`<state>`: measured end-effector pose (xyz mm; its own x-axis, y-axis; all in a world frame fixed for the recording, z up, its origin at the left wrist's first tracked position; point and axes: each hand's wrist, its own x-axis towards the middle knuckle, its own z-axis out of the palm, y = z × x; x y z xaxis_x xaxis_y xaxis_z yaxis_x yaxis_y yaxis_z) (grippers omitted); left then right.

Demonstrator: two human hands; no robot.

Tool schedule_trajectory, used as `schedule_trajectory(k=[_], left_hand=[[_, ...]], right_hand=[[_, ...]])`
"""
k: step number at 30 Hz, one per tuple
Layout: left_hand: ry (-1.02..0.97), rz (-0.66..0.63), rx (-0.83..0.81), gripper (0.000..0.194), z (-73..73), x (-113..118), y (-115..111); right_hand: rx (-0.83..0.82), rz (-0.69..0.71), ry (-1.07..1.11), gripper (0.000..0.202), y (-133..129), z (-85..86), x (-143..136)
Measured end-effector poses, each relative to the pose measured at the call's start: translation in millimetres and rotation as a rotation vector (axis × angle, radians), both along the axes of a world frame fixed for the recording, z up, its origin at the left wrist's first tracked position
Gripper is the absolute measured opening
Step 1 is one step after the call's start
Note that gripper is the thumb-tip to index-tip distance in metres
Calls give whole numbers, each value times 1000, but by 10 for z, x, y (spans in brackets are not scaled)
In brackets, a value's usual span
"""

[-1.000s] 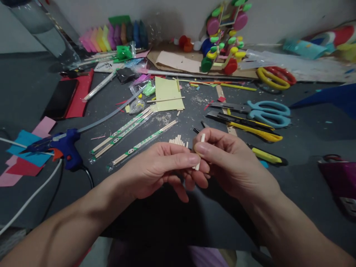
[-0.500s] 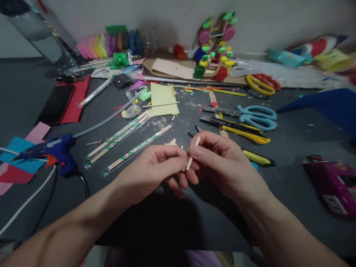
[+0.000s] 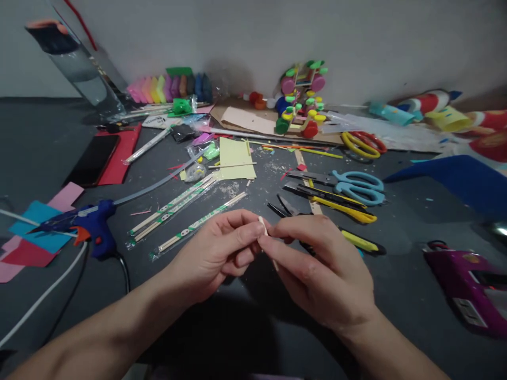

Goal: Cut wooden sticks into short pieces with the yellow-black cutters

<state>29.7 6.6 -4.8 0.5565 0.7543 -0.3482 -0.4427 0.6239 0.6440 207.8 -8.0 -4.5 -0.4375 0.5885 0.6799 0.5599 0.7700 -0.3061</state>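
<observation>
Between the fingertips of my two hands is a short pale wooden stick (image 3: 262, 226), mostly covered by fingers. My left hand (image 3: 224, 248) pinches it between thumb and forefinger, the other fingers curled beneath. My right hand (image 3: 322, 269) closes its thumb and fingertips on the same spot from the right. A pale sliver, perhaps a second stick, shows below the right fingers. Just beyond the left hand lie paper-and-plastic-wrapped chopsticks (image 3: 202, 224). Pliers (image 3: 287, 205) lie past the right hand, partly hidden by it.
A blue hot glue gun (image 3: 97, 224) with its cord lies left. Blue scissors (image 3: 358, 187), a yellow utility knife (image 3: 358, 241) and a purple device (image 3: 467, 285) are on the right. Toward the wall stand a water bottle (image 3: 85, 79), coloured clay packs (image 3: 170, 88) and small wheeled models (image 3: 303, 116).
The stick has shifted slightly left and is more covered by fingers. My right hand has turned with its back upward, and my left fingers have curled in. The camera view has tilted up slightly.
</observation>
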Motion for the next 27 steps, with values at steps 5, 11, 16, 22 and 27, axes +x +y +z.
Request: schedule_trajectory(k=[5, 11, 16, 22, 27], left_hand=[[34, 90, 103, 15, 22, -3, -13], [60, 179, 302, 14, 25, 19, -26], [31, 104, 213, 7, 33, 3, -27], [35, 46, 121, 10, 35, -8, -14], [190, 126, 194, 10, 23, 35, -13]], right_hand=[[68, 19, -112, 31, -48, -41, 11], [-72, -230, -210, 28, -31, 131, 153], [-284, -488, -666, 45, -34, 37, 577], [-448, -405, -734, 42, -160, -132, 1006], [-315, -410, -710, 45, -120, -212, 943]])
